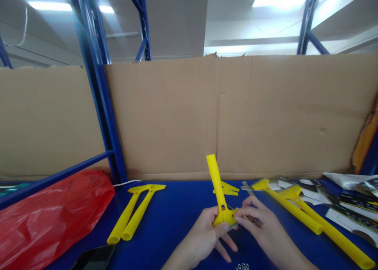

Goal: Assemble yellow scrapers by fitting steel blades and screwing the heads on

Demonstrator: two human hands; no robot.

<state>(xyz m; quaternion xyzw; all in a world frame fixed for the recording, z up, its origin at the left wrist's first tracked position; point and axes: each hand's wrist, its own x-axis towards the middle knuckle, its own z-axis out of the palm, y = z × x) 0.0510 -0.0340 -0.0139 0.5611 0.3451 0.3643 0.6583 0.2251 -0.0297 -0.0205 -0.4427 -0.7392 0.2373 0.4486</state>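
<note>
Your left hand (206, 231) grips one yellow scraper (219, 191) near, right of centre, handle up; your right hand (264, 222) works at its head, its grip unclear. Beyond lies one yellow piece (229, 189). Flanking: two left scrapers (138, 215), two right scrapers (292, 207). Near left: one phone (96, 258).

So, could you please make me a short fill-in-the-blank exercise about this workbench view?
1. The handled tool gripped by the left hand has a handle coloured ____.
2. To the left of that hand, ____ similar tools lie on the tabletop.
3. The large plastic bag at the left of the view is coloured ____.
4. The brown panel behind the tabletop is made of ____.

Missing words: yellow; two; red; cardboard.
</note>
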